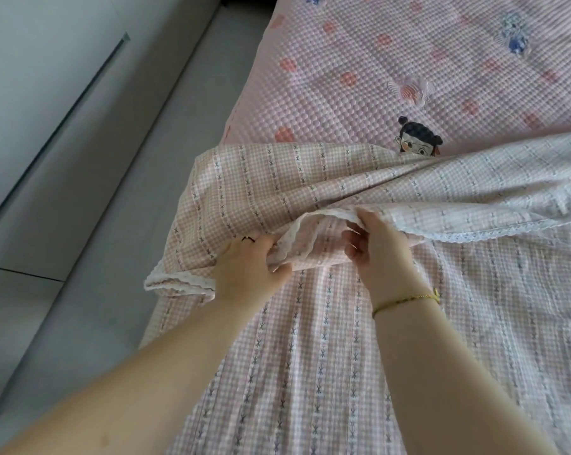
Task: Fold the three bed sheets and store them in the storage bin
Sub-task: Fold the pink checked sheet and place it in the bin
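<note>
A pink checked bed sheet (pixel 310 339) with bow stripes and a white lace hem lies spread over the bed, its upper part bunched into folds. My left hand (pixel 248 267) grips a gathered piece of the lace edge near the bed's left side. Just to its right, my right hand (pixel 376 247) pinches the same lace hem where it runs off toward the right. The two hands are a short span apart with a loose fold of sheet between them. No storage bin is in view.
Under the sheet lies a pink quilted bed cover (pixel 409 60) with cartoon figures, filling the upper right. Grey floor (pixel 120 192) runs along the bed's left side, and white cabinet fronts (pixel 25 93) stand beyond it at the far left.
</note>
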{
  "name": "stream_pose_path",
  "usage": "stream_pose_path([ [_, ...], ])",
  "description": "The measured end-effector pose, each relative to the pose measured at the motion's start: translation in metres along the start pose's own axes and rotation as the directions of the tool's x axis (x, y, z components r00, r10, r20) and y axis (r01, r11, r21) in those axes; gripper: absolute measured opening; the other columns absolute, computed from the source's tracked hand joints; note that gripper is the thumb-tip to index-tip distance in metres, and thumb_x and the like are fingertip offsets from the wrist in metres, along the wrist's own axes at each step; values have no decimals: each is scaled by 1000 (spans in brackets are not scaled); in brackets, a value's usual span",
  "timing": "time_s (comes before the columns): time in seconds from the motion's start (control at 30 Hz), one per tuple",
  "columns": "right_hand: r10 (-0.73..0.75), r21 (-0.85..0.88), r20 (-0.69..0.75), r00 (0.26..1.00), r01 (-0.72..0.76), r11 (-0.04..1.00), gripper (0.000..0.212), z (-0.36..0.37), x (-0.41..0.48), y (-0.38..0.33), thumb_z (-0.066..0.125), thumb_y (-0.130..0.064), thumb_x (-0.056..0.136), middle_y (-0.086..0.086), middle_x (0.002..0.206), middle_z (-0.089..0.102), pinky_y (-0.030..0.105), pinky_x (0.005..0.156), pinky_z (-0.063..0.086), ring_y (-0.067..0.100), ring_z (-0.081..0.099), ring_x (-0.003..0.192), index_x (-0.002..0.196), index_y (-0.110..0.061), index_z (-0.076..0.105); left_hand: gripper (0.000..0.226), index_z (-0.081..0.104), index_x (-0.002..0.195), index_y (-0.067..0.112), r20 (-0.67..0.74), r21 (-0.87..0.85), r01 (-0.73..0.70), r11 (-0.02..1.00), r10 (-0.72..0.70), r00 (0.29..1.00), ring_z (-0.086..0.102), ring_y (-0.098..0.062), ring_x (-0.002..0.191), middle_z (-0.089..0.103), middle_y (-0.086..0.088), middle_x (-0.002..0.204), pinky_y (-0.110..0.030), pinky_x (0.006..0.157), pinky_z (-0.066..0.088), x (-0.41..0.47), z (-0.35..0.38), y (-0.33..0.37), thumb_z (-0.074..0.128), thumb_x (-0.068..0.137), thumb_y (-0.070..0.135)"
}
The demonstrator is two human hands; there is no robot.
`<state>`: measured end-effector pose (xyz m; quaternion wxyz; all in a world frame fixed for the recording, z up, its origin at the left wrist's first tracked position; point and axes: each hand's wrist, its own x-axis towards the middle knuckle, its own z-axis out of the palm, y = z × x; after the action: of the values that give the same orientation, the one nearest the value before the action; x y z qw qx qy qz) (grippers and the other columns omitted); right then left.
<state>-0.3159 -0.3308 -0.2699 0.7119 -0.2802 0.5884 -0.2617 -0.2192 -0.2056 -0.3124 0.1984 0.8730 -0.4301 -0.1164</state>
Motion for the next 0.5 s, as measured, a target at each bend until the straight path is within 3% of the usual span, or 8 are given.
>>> stream_pose_path([
  [0.1, -39, -47, 116, 993, 45, 998, 14, -22, -35, 0, 55, -14, 89, -2, 61, 64, 18, 47, 49, 5, 62, 52, 77, -12, 61, 25, 71, 76, 10, -360, -9, -238, 971, 219, 907, 61, -19, 76, 69, -1, 75, -28, 77, 41, -18, -10, 5, 50, 73, 25],
  [0.17, -62, -48, 185, 981, 72, 996, 14, -38, -59, 4, 56, -12, 87, -2, 75, 68, 22, 59, 54, 8, 68, 66, 76, -12, 64, 23, 72, 78, 9, -453, 10, -307, 952, 278, 847, 55, -13, 80, 71, 0, 74, -29, 80, 38, -32, -25, 0, 51, 73, 16],
  [0.3, -72, -65, 297, 952, 96, 993, 12, -55, -105, 5, 56, -6, 84, -2, 75, 72, 19, 60, 56, 8, 70, 71, 76, -7, 66, 25, 57, 91, 22, -513, 58, -401, 914, 372, 773, 56, -9, 77, 73, 0, 74, -29, 87, 38, -63, -64, -12, 51, 72, 7],
  [0.37, -64, -103, 370, 927, 110, 989, 10, -66, -128, 8, 65, -19, 74, -2, 80, 72, 18, 62, 55, 8, 69, 75, 78, -10, 69, 28, 56, 92, 22, -575, 77, -414, 907, 379, 725, 55, -10, 81, 73, 0, 76, -24, 94, 35, -86, -88, -11, 50, 72, 2],
  [0.43, -4, -322, 385, 923, 139, 936, 39, -85, -143, 22, 76, -48, 51, -5, 80, 74, 20, 66, 55, 6, 70, 78, 74, -17, 74, 30, 58, 90, 21, -602, 135, -404, 905, 398, 692, 53, -13, 83, 71, 2, 75, -22, 97, 31, -116, -102, -12, 48, 73, -1],
  [0.47, 51, -405, 360, 932, 107, 908, 40, -94, -143, 36, 77, -51, 47, -7, 77, 74, 22, 66, 55, 7, 70, 77, 71, -19, 74, 30, 59, 89, 21, -586, 159, -397, 904, 410, 699, 52, -14, 84, 71, 3, 76, -23, 94, 32, -129, -98, -19, 48, 73, -2],
  [0.5, 126, -439, 323, 938, 30, 898, 30, -105, -145, 53, 76, -43, 55, -6, 73, 73, 22, 66, 54, 7, 70, 75, 71, -18, 71, 30, 59, 88, 22, -550, 169, -359, 918, 390, 738, 51, -16, 86, 71, 4, 80, -25, 89, 34, -150, -88, -26, 47, 73, -1],
])
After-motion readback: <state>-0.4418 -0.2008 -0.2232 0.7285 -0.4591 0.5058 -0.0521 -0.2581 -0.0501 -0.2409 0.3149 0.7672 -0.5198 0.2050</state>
